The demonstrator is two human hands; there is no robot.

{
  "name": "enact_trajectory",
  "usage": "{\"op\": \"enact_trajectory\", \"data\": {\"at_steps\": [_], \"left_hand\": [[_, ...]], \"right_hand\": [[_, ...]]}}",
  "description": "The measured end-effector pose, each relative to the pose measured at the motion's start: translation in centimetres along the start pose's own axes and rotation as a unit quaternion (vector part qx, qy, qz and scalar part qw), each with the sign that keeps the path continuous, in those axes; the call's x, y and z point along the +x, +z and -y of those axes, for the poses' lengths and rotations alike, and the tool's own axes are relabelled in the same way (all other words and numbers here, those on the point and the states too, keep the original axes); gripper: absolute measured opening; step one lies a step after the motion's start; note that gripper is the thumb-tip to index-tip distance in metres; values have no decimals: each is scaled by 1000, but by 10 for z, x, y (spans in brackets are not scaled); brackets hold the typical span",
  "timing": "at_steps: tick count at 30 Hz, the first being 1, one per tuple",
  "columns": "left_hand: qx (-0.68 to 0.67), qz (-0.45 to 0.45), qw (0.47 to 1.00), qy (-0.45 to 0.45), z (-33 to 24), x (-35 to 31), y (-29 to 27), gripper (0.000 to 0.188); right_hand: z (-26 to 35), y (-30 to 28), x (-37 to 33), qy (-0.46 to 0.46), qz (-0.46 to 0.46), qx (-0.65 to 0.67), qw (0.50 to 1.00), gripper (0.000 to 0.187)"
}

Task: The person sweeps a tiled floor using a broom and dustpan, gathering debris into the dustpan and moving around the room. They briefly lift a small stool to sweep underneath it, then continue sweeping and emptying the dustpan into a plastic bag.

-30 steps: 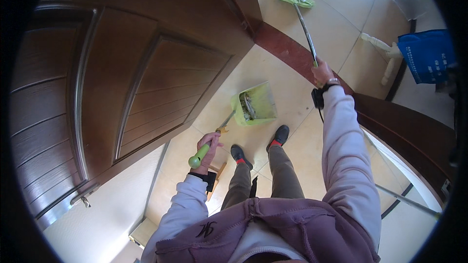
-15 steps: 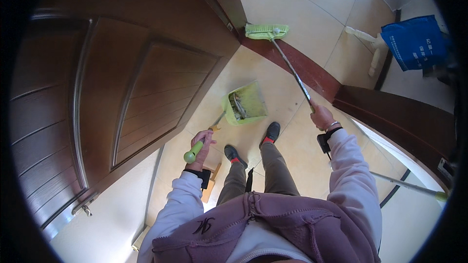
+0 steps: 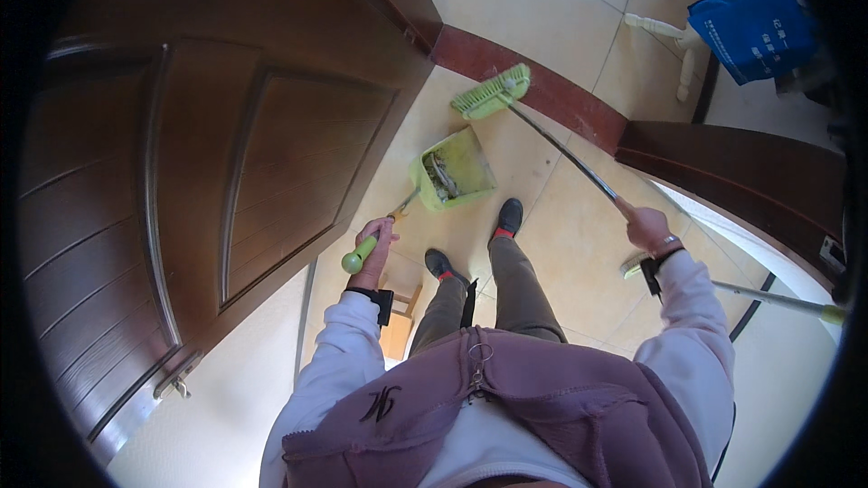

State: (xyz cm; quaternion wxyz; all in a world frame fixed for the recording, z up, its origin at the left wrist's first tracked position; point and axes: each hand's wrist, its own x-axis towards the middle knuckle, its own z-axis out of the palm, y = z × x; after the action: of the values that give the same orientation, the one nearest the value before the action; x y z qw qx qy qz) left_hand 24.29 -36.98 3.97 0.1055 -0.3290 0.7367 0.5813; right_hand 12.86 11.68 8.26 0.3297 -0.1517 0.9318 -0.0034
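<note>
My left hand is closed round the green-ended handle of a dustpan. Its pale green pan sits in front of my feet and holds a clump of grey, dark debris. A broom with a green head and a metal stick is gripped in my right hand. The broom's head is tilted, bristles showing, between the dustpan and the dark red threshold strip. Its head stands apart from the pan.
A brown panelled door stands ajar on the left. The dark door frame rises at the right. Past the threshold are a blue bag and a white furniture leg. Another pole lies low on the right, and a small wooden stool is behind my left foot.
My right hand has moved right and slightly down. The broom's head has left the door's edge, come nearer over the threshold strip and turned. The dustpan stays about where it was.
</note>
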Motion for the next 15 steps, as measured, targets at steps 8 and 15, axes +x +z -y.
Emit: {"op": "enact_trajectory", "data": {"at_steps": [8,15], "left_hand": [[-14,-25,999,41,4,-12,1,25],[-15,-33,990,137,7,-61,12,15]], "right_hand": [[-9,-10,-64,18,7,11,1000,54],[0,-28,44,-94,-88,-33,991,51]]}}
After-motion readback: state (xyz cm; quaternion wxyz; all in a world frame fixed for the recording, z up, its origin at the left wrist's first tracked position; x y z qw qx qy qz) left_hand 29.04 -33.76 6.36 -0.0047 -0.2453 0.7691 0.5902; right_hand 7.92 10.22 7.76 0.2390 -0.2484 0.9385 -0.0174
